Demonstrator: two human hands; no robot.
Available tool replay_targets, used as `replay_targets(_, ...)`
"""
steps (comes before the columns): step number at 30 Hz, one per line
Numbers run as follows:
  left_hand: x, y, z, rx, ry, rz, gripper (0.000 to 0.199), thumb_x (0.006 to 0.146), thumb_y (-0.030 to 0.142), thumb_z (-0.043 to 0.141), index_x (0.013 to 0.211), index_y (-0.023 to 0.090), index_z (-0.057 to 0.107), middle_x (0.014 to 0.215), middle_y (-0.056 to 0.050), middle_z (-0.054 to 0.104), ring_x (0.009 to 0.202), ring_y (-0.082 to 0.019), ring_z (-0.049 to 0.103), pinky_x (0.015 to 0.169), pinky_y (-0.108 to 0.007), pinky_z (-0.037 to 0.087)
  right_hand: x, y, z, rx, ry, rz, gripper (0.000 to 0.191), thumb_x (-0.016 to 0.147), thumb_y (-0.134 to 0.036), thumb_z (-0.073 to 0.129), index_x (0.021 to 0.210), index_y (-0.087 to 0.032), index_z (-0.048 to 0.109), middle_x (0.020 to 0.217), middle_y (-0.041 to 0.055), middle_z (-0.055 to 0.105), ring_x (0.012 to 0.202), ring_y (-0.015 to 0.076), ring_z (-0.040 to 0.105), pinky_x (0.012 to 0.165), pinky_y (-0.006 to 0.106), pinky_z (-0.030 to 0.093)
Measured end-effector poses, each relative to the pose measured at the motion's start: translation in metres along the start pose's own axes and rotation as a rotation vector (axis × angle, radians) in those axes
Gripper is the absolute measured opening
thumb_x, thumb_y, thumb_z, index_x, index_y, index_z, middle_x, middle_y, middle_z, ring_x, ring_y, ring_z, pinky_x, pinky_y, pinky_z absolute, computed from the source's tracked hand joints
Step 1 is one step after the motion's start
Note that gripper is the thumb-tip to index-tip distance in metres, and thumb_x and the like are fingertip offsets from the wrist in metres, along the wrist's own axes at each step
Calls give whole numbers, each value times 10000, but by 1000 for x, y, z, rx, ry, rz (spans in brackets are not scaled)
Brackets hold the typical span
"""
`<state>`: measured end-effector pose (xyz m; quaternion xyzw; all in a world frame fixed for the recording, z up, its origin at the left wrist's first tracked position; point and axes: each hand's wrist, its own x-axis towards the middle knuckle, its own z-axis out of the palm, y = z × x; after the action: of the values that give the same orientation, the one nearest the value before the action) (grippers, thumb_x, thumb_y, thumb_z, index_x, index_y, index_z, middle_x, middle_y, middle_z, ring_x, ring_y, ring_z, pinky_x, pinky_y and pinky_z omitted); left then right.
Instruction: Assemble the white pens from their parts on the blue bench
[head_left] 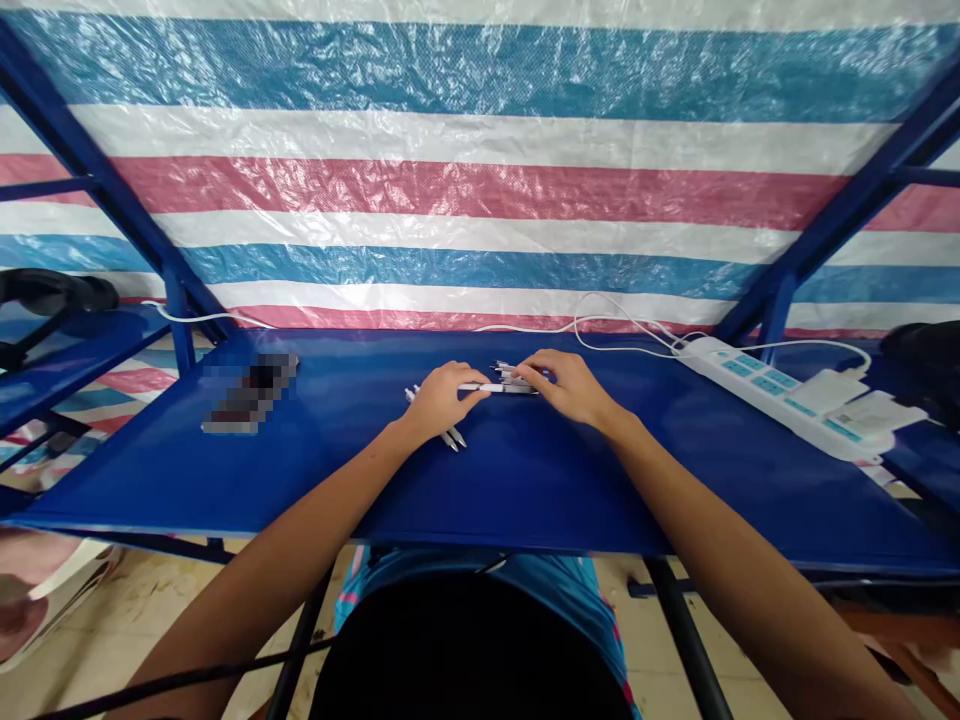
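Note:
A white pen (491, 387) lies crosswise between my two hands, low over the blue tabletop (517, 480). My left hand (441, 400) has thumb and fingers closed round its left end. At the other end, my right hand (566, 385) is curled with its fingertips at the pen's tip. Several more white pens (505, 370) are bunched just behind it, partly covered by the right fingers. Under my left hand lie further white pens (454, 438), their tips showing below the palm and their other ends to its left.
A blurred-out phone-like object (251, 392) lies on the left. To the right stands a white power strip (780, 390) with plugged-in chargers and a white cable (622, 320) along the back. Blue metal posts (180, 320) and a striped plastic sheet (480, 190) bound the table.

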<state>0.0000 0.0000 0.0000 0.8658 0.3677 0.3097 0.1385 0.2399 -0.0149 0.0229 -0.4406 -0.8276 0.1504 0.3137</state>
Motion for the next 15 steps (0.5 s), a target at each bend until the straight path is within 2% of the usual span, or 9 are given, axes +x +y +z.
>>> replay_targets(3,0,2,-2,-5,11,5,168,960,254,645,1028,239,798,954,-56,780,919,-243,683,885,-378,555,0,2,-3,14,-56,16,590,1027,-617,409,888,-194,796,869,97,759,764,226,636,723,337,456)
replay_targets(9,1,3,-4,11,42,9,173,965,250,636,1028,239,796,929,-58,769,916,-247,669,871,-377,550,0,-1,-1,100,-161,41,593,1017,-600,410,815,-180,776,700,49,698,637,181,582,668,306,413)
replay_targets(15,1,2,-4,11,19,8,184,977,273,625,1040,227,792,946,-67,770,918,-249,668,852,-367,541,0,-2,0,119,-146,28,479,969,-558,500,765,-188,725,668,32,664,626,173,555,655,303,402)
